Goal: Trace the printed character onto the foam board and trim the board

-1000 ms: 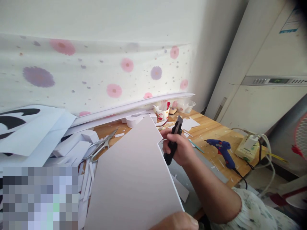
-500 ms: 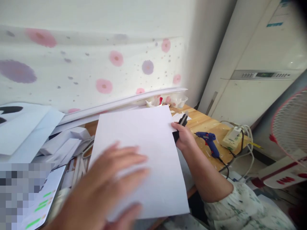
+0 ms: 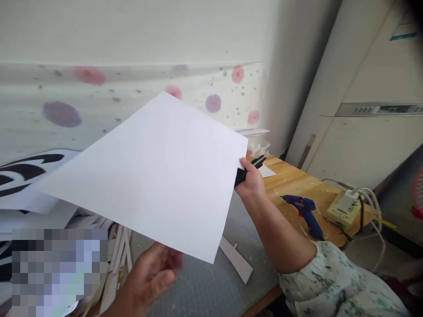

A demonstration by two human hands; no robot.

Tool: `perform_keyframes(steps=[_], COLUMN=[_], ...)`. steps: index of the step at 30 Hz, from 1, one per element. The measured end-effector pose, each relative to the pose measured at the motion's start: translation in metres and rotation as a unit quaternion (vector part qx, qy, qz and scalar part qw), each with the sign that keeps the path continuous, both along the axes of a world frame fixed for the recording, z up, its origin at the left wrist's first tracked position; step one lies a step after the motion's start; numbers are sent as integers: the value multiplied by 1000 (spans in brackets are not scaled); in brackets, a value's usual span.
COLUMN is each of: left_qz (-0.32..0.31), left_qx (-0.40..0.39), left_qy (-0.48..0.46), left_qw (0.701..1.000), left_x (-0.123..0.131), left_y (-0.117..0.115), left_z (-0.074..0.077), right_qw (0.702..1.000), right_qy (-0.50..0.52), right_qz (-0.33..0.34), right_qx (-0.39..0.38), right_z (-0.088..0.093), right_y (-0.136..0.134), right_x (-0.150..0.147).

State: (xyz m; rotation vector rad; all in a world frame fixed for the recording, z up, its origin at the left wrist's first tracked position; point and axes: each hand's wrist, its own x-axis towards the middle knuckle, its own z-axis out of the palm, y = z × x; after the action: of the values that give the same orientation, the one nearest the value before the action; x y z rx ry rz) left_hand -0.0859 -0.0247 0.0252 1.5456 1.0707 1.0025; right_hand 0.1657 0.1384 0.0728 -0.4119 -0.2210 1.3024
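A large white sheet (image 3: 148, 171), paper or thin board, is held up at a tilt in front of me. My right hand (image 3: 251, 180) grips its right edge between thumb and fingers. The same hand holds a black utility knife (image 3: 257, 163), pointing up and right. Below the sheet's lower edge is my left hand (image 3: 153, 275), thumb apart and fingers loosely curled. Its fingertips are partly hidden behind the sheet, and I see no grip on it. Under the sheet lies a grey cutting mat (image 3: 198, 290) with a tapered white offcut (image 3: 236, 259).
On the wooden table (image 3: 277, 185) at right lie a blue glue gun (image 3: 306, 211) and a pale power strip (image 3: 345, 209) with cables. White strips (image 3: 114, 264) are piled at left, beside sheets with black shapes (image 3: 29, 171). A clear plastic cup (image 3: 261, 146) stands behind.
The sheet has turned and lifted, its left corner now reaching far left. My left hand has moved from over the sheet to below its lower edge. The mat and offcut have come into view.
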Motion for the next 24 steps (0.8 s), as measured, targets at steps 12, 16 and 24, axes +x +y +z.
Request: perform_keyframes(steps=[12,16,24], left_qz=[227,239,215], left_qx=[-158,-187,-176], left_qy=[-349,-343,-269], left_qw=[895,889,922], left_x=[17,12,10], left_y=[14,14,13], left_z=[-6,-7,-6], right_qw=[988,983,987], right_qy=[-120,-119,-91], right_qz=[86,135,134], right_qx=[47,32,16], right_z=[-17,-27,-36], right_y=[-12,-19,-22], right_x=[-66,-68,-72])
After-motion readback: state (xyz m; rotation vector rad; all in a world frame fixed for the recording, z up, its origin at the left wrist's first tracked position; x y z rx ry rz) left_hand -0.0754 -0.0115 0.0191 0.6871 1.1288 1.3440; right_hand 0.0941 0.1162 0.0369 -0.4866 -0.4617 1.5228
